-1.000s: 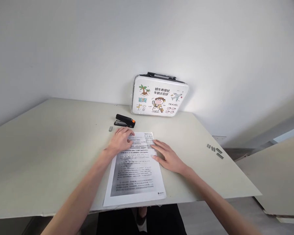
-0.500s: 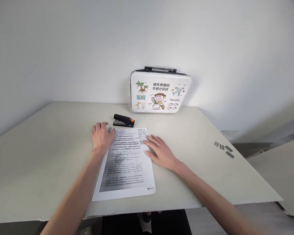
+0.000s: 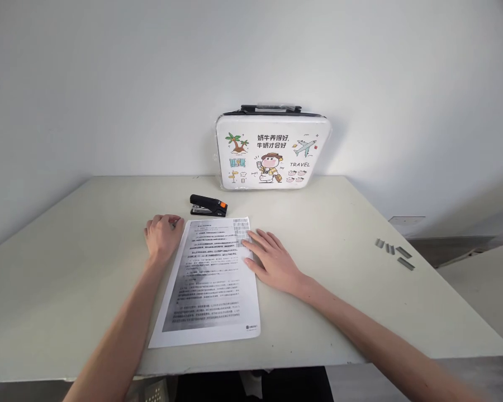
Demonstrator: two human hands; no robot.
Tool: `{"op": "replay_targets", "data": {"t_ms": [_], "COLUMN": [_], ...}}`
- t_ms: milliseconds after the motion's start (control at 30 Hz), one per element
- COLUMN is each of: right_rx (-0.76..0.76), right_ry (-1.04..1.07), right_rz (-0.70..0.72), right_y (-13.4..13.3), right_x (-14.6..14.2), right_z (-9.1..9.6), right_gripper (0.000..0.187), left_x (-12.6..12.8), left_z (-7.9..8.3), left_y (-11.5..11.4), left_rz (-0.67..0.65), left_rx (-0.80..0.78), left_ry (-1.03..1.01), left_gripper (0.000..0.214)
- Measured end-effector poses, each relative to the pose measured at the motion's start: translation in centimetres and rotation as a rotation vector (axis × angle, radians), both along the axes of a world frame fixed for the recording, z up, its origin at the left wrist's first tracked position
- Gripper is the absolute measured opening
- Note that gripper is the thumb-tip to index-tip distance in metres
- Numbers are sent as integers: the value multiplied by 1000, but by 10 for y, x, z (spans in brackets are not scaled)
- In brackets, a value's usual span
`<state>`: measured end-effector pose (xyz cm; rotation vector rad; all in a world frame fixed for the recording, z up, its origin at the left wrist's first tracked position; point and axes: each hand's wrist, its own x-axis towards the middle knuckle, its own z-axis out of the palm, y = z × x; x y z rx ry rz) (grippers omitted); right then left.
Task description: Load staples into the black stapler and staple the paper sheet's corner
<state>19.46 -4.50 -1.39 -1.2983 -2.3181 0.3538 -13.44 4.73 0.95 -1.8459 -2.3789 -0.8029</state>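
Note:
A printed sheet of paper point(image 3: 209, 279) lies on the pale table point(image 3: 67, 268) in front of me. My right hand point(image 3: 272, 259) rests flat on the sheet's upper right edge, fingers stretched out and open. Just left of the sheet's top left corner, my left hand point(image 3: 162, 234) has its fingers curled shut. The small grey staple strip that lay there is hidden under those fingers. A black stapler point(image 3: 208, 205) with an orange end sits just beyond the sheet, a short way from my left hand.
A white carry case point(image 3: 272, 146) with cartoon travel pictures and a black handle leans against the wall at the back. Several grey staple strips point(image 3: 394, 252) lie near the table's right edge. The table's front edge runs close to my body.
My left hand moved off the sheet to the left, reached the small staple strip and curled shut over it. The right hand stayed flat on the paper. The view shifted slightly.

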Motion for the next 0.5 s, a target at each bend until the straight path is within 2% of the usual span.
{"op": "replay_targets", "data": {"t_ms": [300, 500], "right_rx": [-2, -9], "right_ry": [-16, -33], "right_rz": [36, 22], "right_y": [-1, -1], "right_x": [-1, 1], "right_z": [2, 0], "right_gripper": [57, 66], "left_x": [-4, 1], "left_z": [1, 5], "left_y": [2, -3], "left_rz": [12, 9], "left_rx": [-7, -37], "left_ry": [-21, -64], "left_gripper": [35, 45]}}
